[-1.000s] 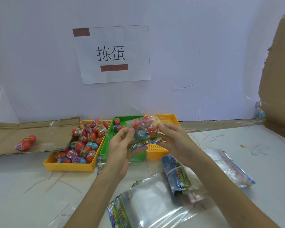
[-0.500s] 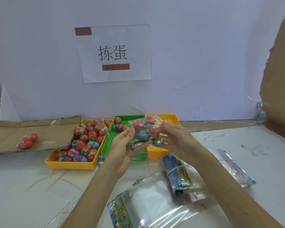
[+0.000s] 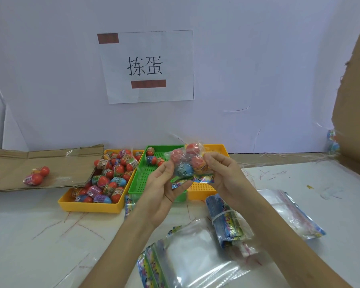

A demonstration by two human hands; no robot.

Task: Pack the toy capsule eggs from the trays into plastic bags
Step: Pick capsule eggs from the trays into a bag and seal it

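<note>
I saw both hands raised above the near end of the green tray [image 3: 141, 185], with one small plastic bag [image 3: 188, 163] held between them. The bag contained four toy capsule eggs, three red and one blue, and its printed strip hung at the bottom. The left hand [image 3: 162, 190] was grasping the bag at its lower left side, thumb and fingers pinching the plastic. The right hand [image 3: 222, 175] was grasping the right side, its fingers curled on the plastic near the red eggs.

Three loose eggs [image 3: 152, 158] lay at the far end of the green tray. Touching the left side of the green tray stood a yellow tray [image 3: 87, 205] filled with a heap of eggs [image 3: 112, 175]. A second yellow tray [image 3: 200, 189] touched the right side of the green tray; the hands hid much of it.

Far to the left of the green tray, a packed pair of eggs [image 3: 36, 175] lay on a flat cardboard sheet [image 3: 13, 165]. In front of the green tray, on the white tabletop [image 3: 40, 235], lay a banded bundle of bags [image 3: 227, 222] and flat empty bags [image 3: 192, 256]. Behind the green tray, a paper sign [image 3: 148, 66] hung on the wall.
</note>
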